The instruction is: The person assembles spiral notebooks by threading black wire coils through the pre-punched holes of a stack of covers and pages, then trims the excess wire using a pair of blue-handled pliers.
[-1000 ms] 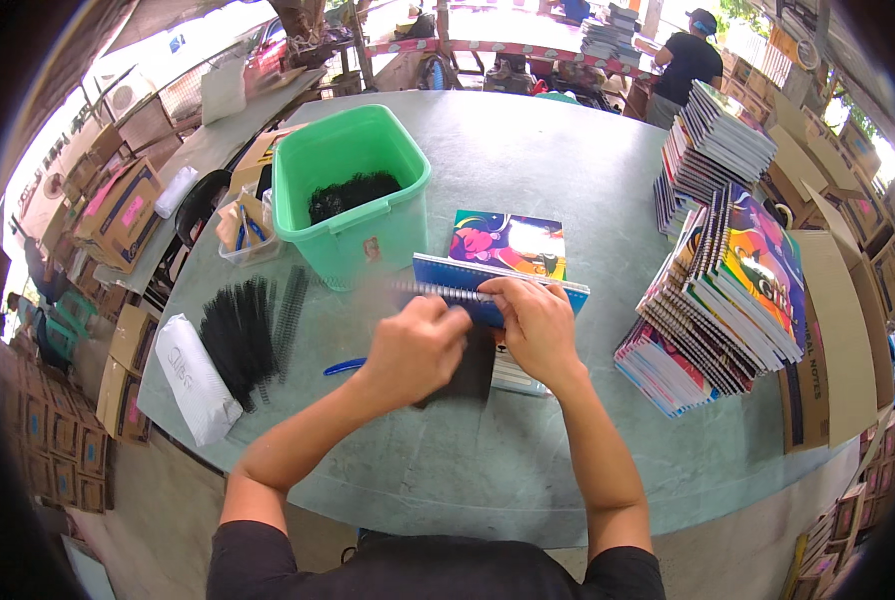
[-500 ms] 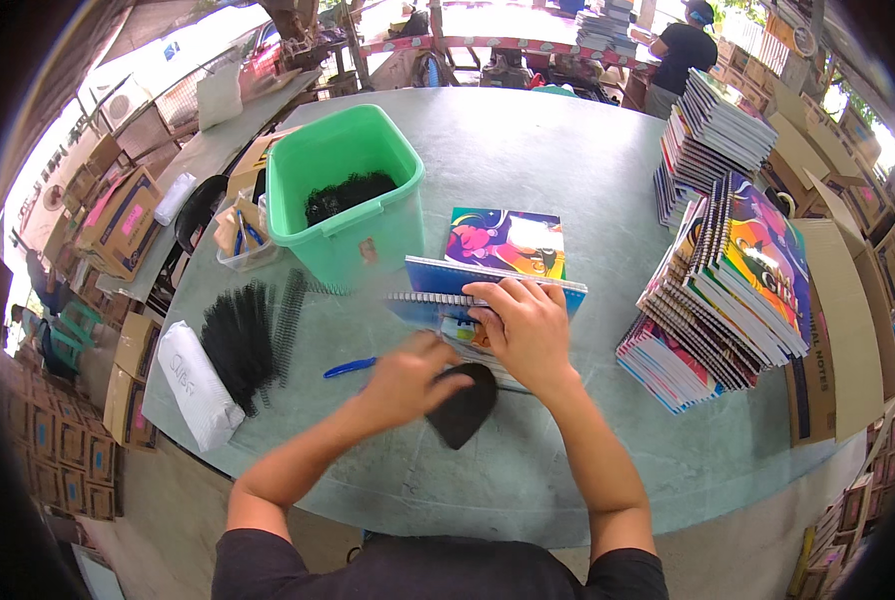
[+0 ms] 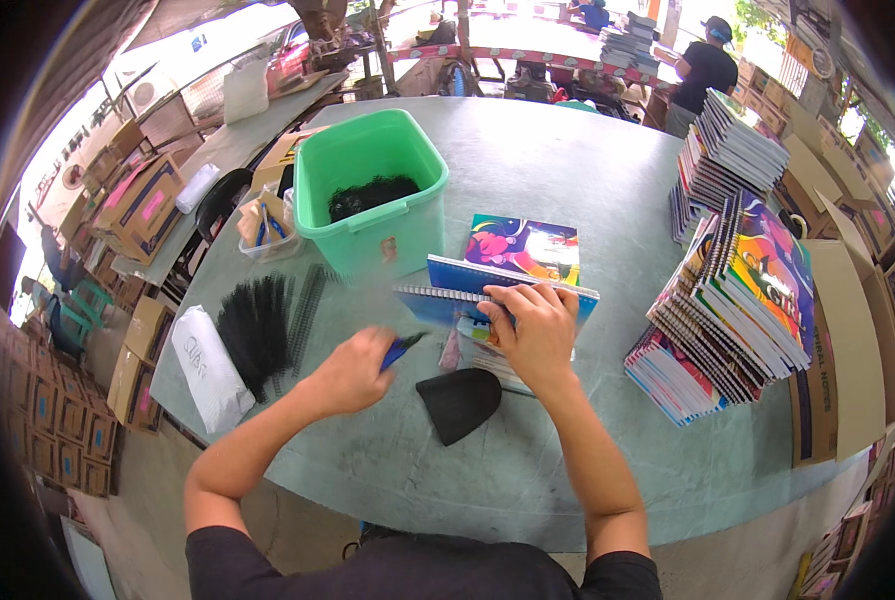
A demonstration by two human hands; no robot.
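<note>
My left hand [image 3: 353, 370] is closed around a blue-handled tool [image 3: 396, 352] with a dark, pointed tip. The tip points toward the notebooks, a short way from them. My right hand [image 3: 536, 325] grips a blue spiral-bound notebook [image 3: 448, 305] from above, thumb on the near side, fingers over the top edge. A second blue cover [image 3: 468, 272] stands just behind it. Below them are more notebooks, partly hidden by my hand. A notebook with a colourful illustrated cover [image 3: 523, 245] lies flat beyond. Between my forearms is a black rounded pad [image 3: 458, 405].
A green bin [image 3: 373, 235] holds black coils [image 3: 373, 195]. Loose black coils [image 3: 253, 335] and a white wrapped package [image 3: 211, 370] lie at left, near a clear tub [image 3: 268, 240]. Notebook stacks [image 3: 728, 300] and an open carton [image 3: 843, 350] stand at right. A person [image 3: 708, 75] is far back.
My left hand has moved left, away from the black pad, and now holds the blue-handled tool that lay on the table. My right hand keeps its grip on the notebook. The view has shifted slightly.
</note>
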